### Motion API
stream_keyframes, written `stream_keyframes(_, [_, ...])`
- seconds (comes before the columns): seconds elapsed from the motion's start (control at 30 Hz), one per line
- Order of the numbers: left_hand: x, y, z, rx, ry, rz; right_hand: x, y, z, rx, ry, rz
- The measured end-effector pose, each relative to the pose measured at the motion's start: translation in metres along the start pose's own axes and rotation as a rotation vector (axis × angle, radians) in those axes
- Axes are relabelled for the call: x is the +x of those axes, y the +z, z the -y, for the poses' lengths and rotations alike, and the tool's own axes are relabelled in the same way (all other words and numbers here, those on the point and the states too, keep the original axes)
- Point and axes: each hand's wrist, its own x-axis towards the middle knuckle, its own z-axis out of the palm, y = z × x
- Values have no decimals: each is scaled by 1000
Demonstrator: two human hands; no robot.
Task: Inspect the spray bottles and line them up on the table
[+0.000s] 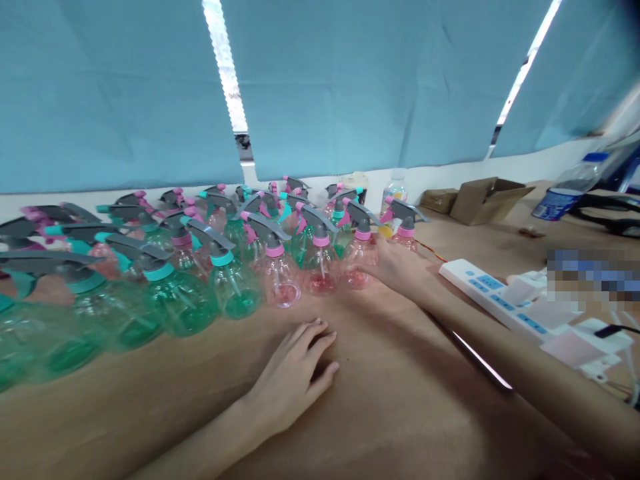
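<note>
My left hand (pixel 295 377) lies on the brown tabletop with its fingers stretched out and nothing in it. My right hand (pixel 390 263) reaches to the front row's right end. Its thumb and fingers are around the side of a pink spray bottle (pixel 359 263) with a grey and pink trigger head. Part of that hand is hidden by the bottle. Another pink spray bottle (pixel 406 233) stands just behind the hand. To the left are a pink spray bottle (pixel 321 267), another clear-pink spray bottle (pixel 281 283) and several green spray bottles (pixel 235 290), all upright.
More spray bottles crowd behind the front row, against the wall with blue cloth (pixel 330 87). On the right are a white power strip (pixel 493 293) with plugs, a thin dark flat object (pixel 475 353) under my forearm, an open cardboard box (pixel 483 200) and a water bottle (pixel 567 190).
</note>
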Motion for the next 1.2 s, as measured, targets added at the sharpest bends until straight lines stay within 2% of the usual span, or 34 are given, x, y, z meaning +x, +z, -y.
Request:
stream_keyframes(0.23, [0, -1, 0, 3, -3, 15, -3, 0, 2, 5, 18, 17])
stream_keyframes(0.53, [1, 0, 1, 14, -1, 27, -17, 5, -34, 128, -36, -83])
stream_keyframes(0.8, [1, 0, 1, 7, -2, 24, -2, 12, -22, 175, -34, -67])
stream_keyframes(1.07, [0, 0, 1, 1, 4, 3, 6, 18, -32, 209, -58, -31])
stream_keyframes(1.2, [1, 0, 0, 8, 1, 18, 3, 13, -34, 279, -67, -36])
